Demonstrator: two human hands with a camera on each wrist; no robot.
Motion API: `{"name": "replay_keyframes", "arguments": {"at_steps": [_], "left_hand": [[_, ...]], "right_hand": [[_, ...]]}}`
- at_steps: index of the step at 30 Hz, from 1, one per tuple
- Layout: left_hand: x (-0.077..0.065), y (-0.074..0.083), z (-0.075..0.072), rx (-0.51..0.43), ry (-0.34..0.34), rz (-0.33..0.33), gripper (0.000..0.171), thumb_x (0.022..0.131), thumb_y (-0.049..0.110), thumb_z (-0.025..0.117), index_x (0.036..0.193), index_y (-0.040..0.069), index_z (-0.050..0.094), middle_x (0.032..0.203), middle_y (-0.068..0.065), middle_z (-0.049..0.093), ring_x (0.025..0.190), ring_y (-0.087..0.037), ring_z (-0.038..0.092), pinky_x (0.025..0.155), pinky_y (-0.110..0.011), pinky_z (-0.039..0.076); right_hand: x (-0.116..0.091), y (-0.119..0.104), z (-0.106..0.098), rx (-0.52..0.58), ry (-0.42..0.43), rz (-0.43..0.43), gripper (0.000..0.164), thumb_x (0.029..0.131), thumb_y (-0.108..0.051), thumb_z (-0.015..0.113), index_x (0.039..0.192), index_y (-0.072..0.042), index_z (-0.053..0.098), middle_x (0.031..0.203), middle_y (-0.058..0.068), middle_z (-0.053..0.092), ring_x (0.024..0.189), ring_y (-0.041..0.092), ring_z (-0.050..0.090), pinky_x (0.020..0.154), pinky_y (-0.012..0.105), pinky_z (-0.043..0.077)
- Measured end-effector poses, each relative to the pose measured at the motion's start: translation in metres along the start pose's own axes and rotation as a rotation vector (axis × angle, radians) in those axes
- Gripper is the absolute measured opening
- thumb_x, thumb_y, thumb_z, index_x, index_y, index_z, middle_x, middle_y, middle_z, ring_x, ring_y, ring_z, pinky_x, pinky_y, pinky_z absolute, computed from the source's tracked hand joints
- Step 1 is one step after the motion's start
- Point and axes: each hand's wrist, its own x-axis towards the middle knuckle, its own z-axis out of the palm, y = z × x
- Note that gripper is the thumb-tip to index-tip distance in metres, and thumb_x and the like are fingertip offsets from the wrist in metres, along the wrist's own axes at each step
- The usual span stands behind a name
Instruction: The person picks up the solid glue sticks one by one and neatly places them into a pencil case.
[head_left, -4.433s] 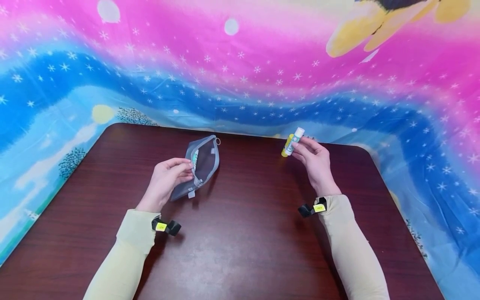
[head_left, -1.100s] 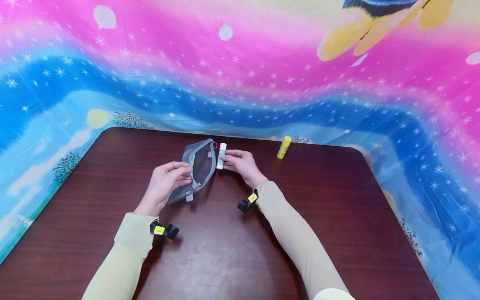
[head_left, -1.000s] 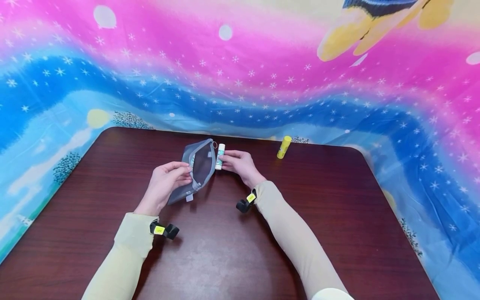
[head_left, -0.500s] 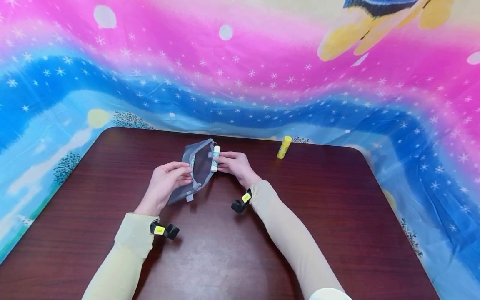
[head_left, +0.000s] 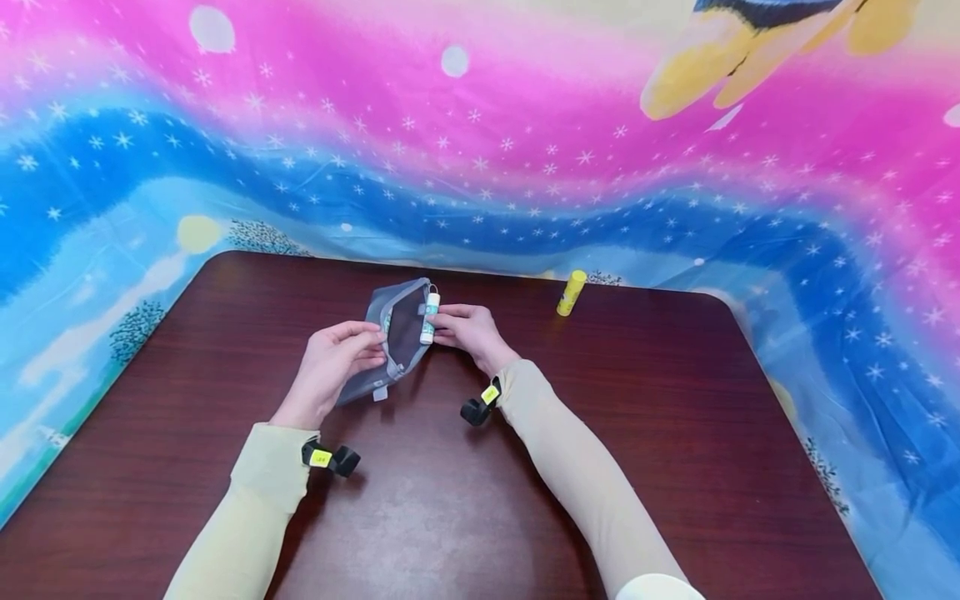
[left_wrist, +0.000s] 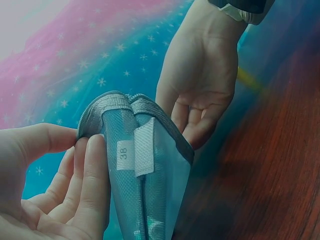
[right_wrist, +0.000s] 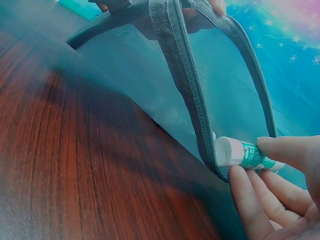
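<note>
My left hand (head_left: 327,367) pinches the near rim of a grey mesh zipper pouch (head_left: 407,329), whose mouth gapes toward the right. Something with green print shows through the mesh on the pouch's left side. Between thumb and fingers, my right hand (head_left: 474,335) pinches a white and green glue stick (head_left: 430,318) at the pouch's right edge. In the right wrist view, one white end of the glue stick (right_wrist: 245,152) sits at the zipper rim of the mouth. A tag marked 38 (left_wrist: 124,155) shows on the pouch in the left wrist view.
A yellow glue stick (head_left: 572,293) stands upright near the back edge of the dark brown table (head_left: 675,400). Behind the table hangs a pink and blue printed cloth (head_left: 480,150). Both wrists wear black camera mounts.
My right hand set the yellow stick down at the back, then carried the white and green glue stick left to the pouch mouth. My left hand keeps its hold on the pouch.
</note>
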Motion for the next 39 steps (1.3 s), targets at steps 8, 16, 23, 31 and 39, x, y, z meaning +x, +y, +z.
{"name": "replay_keyframes", "arguments": {"at_steps": [8, 16, 23, 31, 39], "left_hand": [[0.001, 0.0, 0.0, -0.009, -0.004, 0.004, 0.041, 0.097, 0.011, 0.07, 0.127, -0.015, 0.058, 0.094, -0.008, 0.07, 0.079, -0.017, 0.071, 0.082, -0.03, 0.06], [0.002, 0.001, 0.001, -0.019, 0.005, -0.009, 0.04, 0.097, 0.01, 0.07, 0.127, -0.015, 0.059, 0.092, -0.008, 0.069, 0.077, -0.017, 0.071, 0.081, -0.03, 0.06], [0.001, 0.002, 0.0, -0.019, 0.011, -0.015, 0.043, 0.097, 0.011, 0.07, 0.129, -0.015, 0.056, 0.095, -0.01, 0.068, 0.078, -0.017, 0.071, 0.081, -0.03, 0.06], [0.001, 0.002, 0.0, -0.018, 0.002, -0.012, 0.044, 0.097, 0.012, 0.07, 0.129, -0.015, 0.056, 0.099, -0.012, 0.069, 0.079, -0.017, 0.072, 0.082, -0.03, 0.06], [0.0, 0.002, -0.001, -0.011, -0.002, -0.012, 0.043, 0.098, 0.012, 0.07, 0.129, -0.014, 0.057, 0.102, -0.014, 0.068, 0.079, -0.016, 0.071, 0.083, -0.029, 0.059]], "right_hand": [[-0.001, -0.002, 0.002, 0.008, 0.006, 0.0, 0.037, 0.091, -0.006, 0.077, 0.125, 0.005, 0.067, 0.105, 0.019, 0.072, 0.082, 0.02, 0.072, 0.084, 0.036, 0.06], [-0.001, -0.002, 0.004, 0.026, -0.002, -0.003, 0.035, 0.091, -0.003, 0.076, 0.124, 0.005, 0.068, 0.108, 0.019, 0.072, 0.087, 0.023, 0.073, 0.085, 0.036, 0.06], [-0.002, -0.002, 0.006, 0.012, -0.019, -0.014, 0.037, 0.093, -0.005, 0.075, 0.129, 0.003, 0.067, 0.113, 0.023, 0.071, 0.098, 0.03, 0.073, 0.086, 0.037, 0.059], [0.001, -0.001, 0.014, 0.039, -0.152, -0.09, 0.042, 0.101, 0.002, 0.059, 0.143, 0.005, 0.054, 0.136, 0.024, 0.06, 0.124, 0.039, 0.059, 0.096, 0.037, 0.054], [-0.005, -0.005, 0.015, 0.022, -0.159, -0.122, 0.04, 0.102, -0.004, 0.06, 0.141, 0.007, 0.055, 0.134, 0.026, 0.06, 0.121, 0.039, 0.06, 0.098, 0.041, 0.053]]}}
